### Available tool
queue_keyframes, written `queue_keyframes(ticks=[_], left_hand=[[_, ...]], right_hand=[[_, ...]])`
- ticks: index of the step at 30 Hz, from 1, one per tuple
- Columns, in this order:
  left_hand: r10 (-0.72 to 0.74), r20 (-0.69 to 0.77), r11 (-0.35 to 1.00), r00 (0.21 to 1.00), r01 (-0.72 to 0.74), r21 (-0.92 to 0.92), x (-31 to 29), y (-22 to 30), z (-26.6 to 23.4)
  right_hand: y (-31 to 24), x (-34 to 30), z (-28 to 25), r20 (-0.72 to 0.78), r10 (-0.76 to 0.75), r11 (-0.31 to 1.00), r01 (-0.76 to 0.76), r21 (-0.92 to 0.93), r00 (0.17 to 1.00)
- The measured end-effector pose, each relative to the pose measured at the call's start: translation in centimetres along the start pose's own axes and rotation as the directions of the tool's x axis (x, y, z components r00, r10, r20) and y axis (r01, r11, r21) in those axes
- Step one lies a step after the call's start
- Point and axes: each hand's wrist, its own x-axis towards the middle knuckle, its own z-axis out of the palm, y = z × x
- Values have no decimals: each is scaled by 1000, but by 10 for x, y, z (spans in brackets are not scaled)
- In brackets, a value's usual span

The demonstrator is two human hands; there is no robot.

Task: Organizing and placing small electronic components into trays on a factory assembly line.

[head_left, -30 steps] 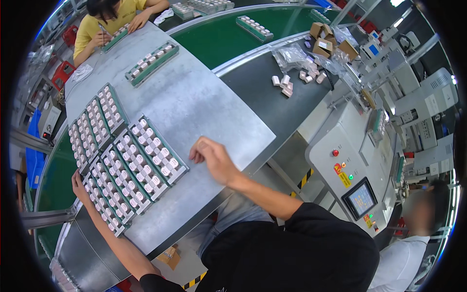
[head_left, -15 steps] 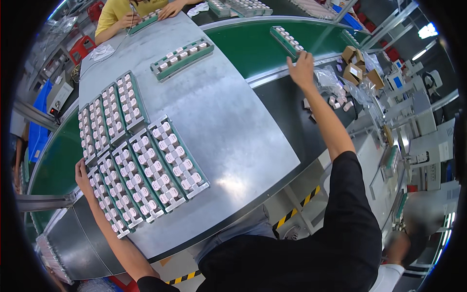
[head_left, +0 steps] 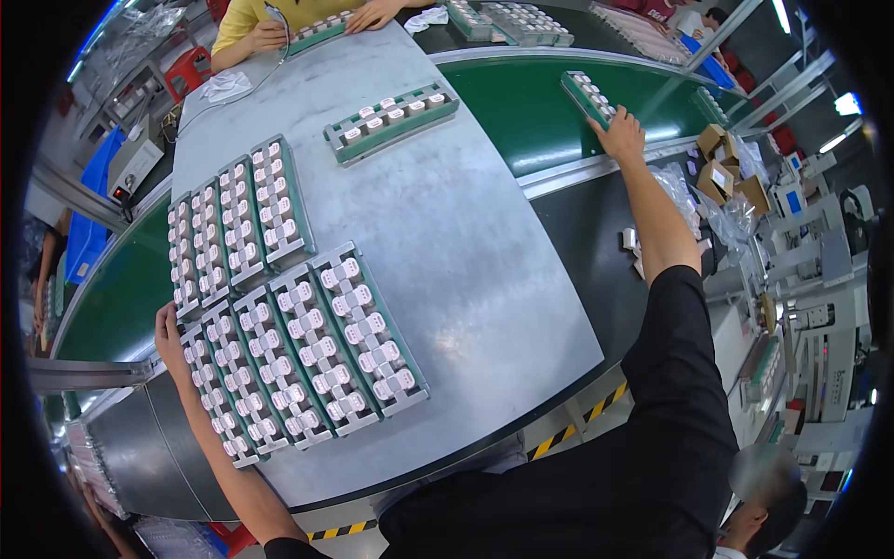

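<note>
My right hand (head_left: 621,140) reaches out over the green belt, its fingers and thumb closed about the near end of a narrow green tray (head_left: 589,94) with small pale-topped parts in it. My left hand (head_left: 170,337) lies at the left side of a block of similar trays on the metal table, fingers extended against the edge. Two rows make up that block: a front row of filled trays (head_left: 363,321) and a back row of filled trays (head_left: 277,196). Each holds round white-capped parts under grey clips. Farther back, another filled tray (head_left: 391,121) lies crosswise by itself.
The grey metal table (head_left: 484,279) borders the green conveyor belt (head_left: 503,102). Across it, a person in yellow (head_left: 244,28) works on a tray with a corded tool. Cardboard boxes (head_left: 722,172) and plastic bags (head_left: 675,186) lie right of my right forearm.
The whole view has shifted, so the table and trays appear farther right and slightly lower. My right hand stays at the belt tray's end, and my left beside the tray block.
</note>
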Motion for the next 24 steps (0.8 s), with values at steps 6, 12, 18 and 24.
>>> queue_keyframes(ticks=[6, 12, 18, 24], left_hand=[[-71, -15, 997, 997, 70, -14, -1, 9, 2], [-84, -26, 996, 996, 83, -33, -3, 11, 0], [-27, -14, 999, 1000, 26, -37, -7, 18, 4], [3, -31, 996, 1000, -5, -86, -5, 18, 14]], right_hand=[[-10, -1, 8, 60, 41, 992, -48, 117, 997], [-9, 5, 8, 91, -25, 994, 15, 112, 996], [-22, 6, -3, 156, 30, 988, -53, 145, 987], [-12, 27, -13, 450, 216, 617, -478, 625, 867]])
